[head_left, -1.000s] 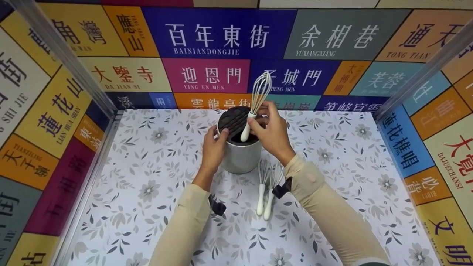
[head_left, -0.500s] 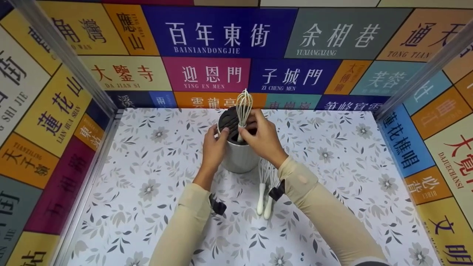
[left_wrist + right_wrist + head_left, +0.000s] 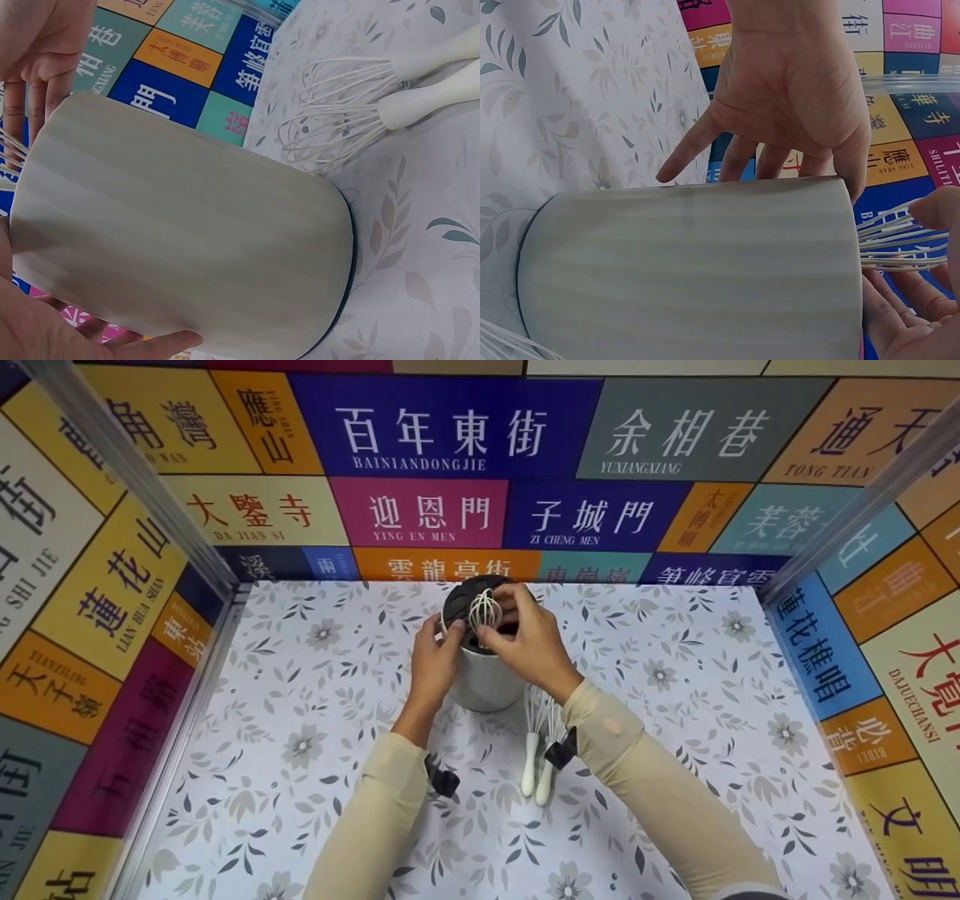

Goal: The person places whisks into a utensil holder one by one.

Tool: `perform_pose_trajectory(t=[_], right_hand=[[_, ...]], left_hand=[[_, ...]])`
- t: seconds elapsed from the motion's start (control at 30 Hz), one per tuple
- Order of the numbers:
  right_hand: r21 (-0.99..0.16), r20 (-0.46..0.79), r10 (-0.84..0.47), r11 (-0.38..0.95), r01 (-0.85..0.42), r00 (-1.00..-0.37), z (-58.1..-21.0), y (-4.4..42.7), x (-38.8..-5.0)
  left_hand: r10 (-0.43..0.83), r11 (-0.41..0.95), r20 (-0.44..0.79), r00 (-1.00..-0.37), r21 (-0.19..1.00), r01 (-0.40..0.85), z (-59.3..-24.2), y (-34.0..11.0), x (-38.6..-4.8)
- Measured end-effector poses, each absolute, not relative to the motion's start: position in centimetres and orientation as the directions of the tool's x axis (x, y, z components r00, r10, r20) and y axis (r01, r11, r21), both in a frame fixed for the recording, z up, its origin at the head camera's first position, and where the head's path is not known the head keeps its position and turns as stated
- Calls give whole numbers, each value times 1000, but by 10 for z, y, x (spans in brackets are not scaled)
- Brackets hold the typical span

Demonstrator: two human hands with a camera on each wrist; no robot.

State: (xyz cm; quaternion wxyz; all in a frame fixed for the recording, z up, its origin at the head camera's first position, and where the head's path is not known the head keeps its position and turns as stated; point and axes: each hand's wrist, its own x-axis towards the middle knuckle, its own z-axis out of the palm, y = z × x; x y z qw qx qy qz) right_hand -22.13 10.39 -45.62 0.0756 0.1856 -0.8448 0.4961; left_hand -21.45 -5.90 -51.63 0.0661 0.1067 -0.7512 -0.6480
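A light grey cylindrical utensil holder (image 3: 486, 682) with a dark slotted lid (image 3: 466, 594) stands upright on the table. My left hand (image 3: 435, 660) grips its left side, the thumb over the rim and the fingers along the wall (image 3: 690, 262). Above the lid, my right hand (image 3: 541, 643) pinches a whisk (image 3: 484, 609) by its wire head. That whisk's white handle is out of sight, down in the holder's opening; its wires (image 3: 900, 244) stick out past the rim in the right wrist view. Two more whisks (image 3: 530, 765) with white handles lie side by side in front of the holder.
A white tabletop (image 3: 300, 810) with a grey leaf and flower print lies under everything. Colourful panels (image 3: 442, 427) with large characters stand behind and along both sides. The right forearm passes over the head of one lying whisk.
The right hand has brought the whisk left over the lid, turned it upright and lowered it handle first into the holder's opening. The left hand stays on the holder.
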Motion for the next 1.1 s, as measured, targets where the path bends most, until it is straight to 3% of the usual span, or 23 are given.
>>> perform_pose_trajectory(t=[0.53, 1.1], right_hand=[[-802, 343, -235, 430, -414, -909, -451, 113, -212], [-923, 214, -119, 299, -240, -970, -439, 165, -184]], left_hand=[[-242, 159, -28, -970, 985, -68, -518, -60, -213], [-246, 148, -46, -968, 985, -85, -514, -59, -212]])
